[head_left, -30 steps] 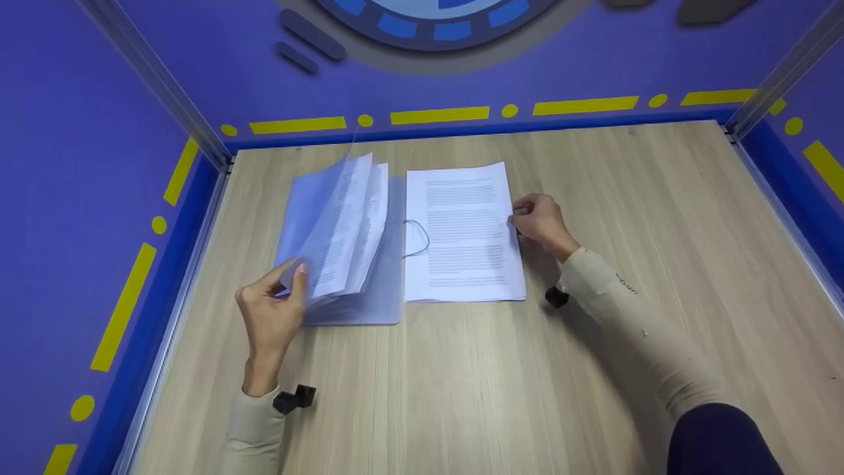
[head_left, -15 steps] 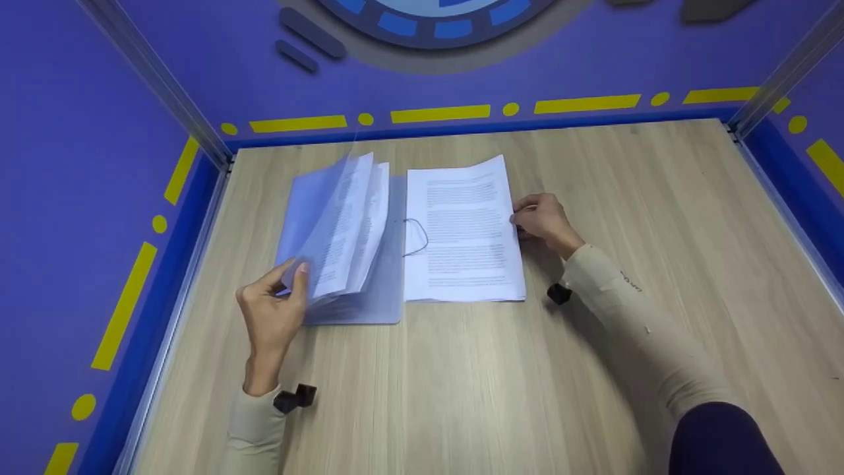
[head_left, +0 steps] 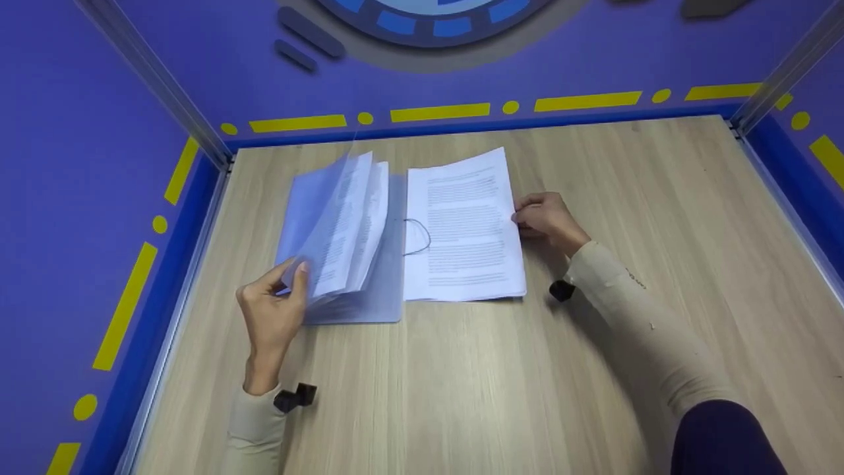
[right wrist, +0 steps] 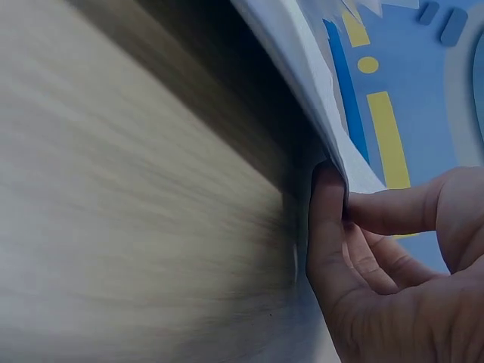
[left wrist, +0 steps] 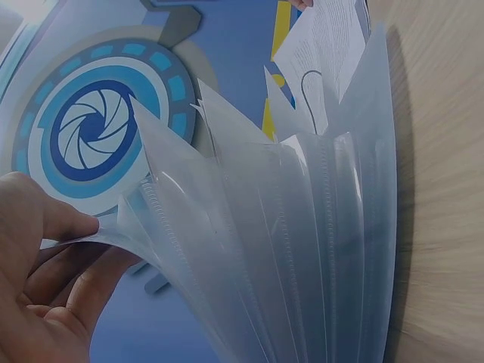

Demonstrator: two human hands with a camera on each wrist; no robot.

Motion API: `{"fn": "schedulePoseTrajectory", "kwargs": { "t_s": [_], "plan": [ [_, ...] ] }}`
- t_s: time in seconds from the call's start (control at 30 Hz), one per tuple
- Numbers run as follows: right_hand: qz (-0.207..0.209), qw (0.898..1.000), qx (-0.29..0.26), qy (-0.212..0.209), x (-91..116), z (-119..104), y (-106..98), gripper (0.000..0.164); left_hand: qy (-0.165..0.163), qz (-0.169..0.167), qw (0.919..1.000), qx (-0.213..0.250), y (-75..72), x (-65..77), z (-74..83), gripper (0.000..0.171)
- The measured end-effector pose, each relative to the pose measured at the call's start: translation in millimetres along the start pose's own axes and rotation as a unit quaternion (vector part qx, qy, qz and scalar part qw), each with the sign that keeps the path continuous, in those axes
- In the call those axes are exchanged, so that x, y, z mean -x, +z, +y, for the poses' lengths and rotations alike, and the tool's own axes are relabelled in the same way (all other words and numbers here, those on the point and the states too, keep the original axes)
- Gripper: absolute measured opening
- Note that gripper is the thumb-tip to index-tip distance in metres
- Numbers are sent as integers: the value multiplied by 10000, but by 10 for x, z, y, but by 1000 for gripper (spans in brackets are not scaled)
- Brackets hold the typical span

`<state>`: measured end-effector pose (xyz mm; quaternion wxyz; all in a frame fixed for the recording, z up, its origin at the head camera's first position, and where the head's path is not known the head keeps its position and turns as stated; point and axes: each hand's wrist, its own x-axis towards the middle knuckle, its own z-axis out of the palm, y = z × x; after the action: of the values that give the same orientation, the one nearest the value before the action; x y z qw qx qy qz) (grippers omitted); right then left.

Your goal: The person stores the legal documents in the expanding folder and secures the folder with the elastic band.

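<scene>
A translucent plastic folder (head_left: 386,300) with several clear pockets (left wrist: 283,227) stands fanned open on the table. My left hand (head_left: 271,310) pinches its raised outer cover between thumb and fingers. Printed sheets (head_left: 330,244) show through the lifted pockets. Right beside the folder lies a stack of printed paper (head_left: 465,231), its far right corner lifted. My right hand (head_left: 546,219) pinches the stack's right edge, thumb on top and a finger beneath in the right wrist view. A thin dark cord (head_left: 427,234) loops from the folder over the paper's left side.
The wooden table (head_left: 461,382) is bounded by a blue-purple back wall (head_left: 217,72) and side walls with yellow markings. Each sleeve bears a small black device, one at the left wrist (head_left: 295,398) and one at the right (head_left: 562,290).
The far right corner of the paper stack has risen and bowed upward. My right hand has shifted slightly right. My left hand and the folder have stayed in place.
</scene>
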<state>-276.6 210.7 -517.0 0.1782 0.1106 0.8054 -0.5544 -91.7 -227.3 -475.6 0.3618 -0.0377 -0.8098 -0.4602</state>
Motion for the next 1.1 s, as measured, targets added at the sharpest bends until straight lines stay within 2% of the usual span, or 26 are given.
{"fn": "schedulePoseTrajectory", "kwargs": {
  "t_s": [0.27,0.47,0.7,1.1],
  "plan": [
    [-357,9984,-447,-40,28,14,-74,20,12,-12,10000,55,14,-6,5,12],
    [-320,9978,-586,43,41,9,-103,17,64,-25,10000,50,18,-19,-2,12],
    [-269,9983,-505,96,67,3,-142,19,49,22,10000,60,20,-19,-12,11],
    [-323,9980,-530,100,142,63,-306,22,-10,-12,10000,96,18,12,-37,12]
  ]
}}
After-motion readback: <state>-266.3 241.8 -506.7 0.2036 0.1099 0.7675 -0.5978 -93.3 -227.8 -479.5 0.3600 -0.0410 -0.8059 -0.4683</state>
